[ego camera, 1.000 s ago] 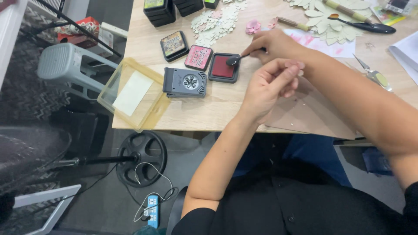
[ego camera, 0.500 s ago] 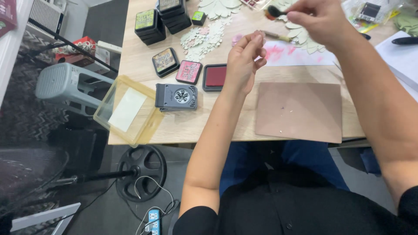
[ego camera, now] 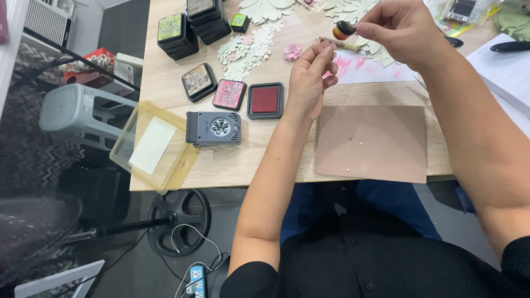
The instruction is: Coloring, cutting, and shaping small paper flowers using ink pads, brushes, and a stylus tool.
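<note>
My right hand (ego camera: 400,30) is raised over the wooden table (ego camera: 232,165) and pinches a small round ink dauber (ego camera: 343,28) with a dark, red-stained tip. My left hand (ego camera: 310,80) is lifted just left of it, fingertips pinched on a tiny pink paper piece (ego camera: 326,46). Below the left hand lies an open red ink pad (ego camera: 265,100). A brown mat (ego camera: 371,142) lies on the table in front of me.
A grey paper punch (ego camera: 213,127), two closed ink pads (ego camera: 229,94), stacked black ink pads (ego camera: 193,22), cut paper leaves (ego camera: 248,47), a pink paper flower (ego camera: 292,52) and a clear plastic lid (ego camera: 153,147) overhanging the table edge. A fan (ego camera: 83,113) stands on the floor.
Both hands rose from the red ink pad toward the far side of the table, the right carrying the dauber. The camera view shifted nearer to the table.
</note>
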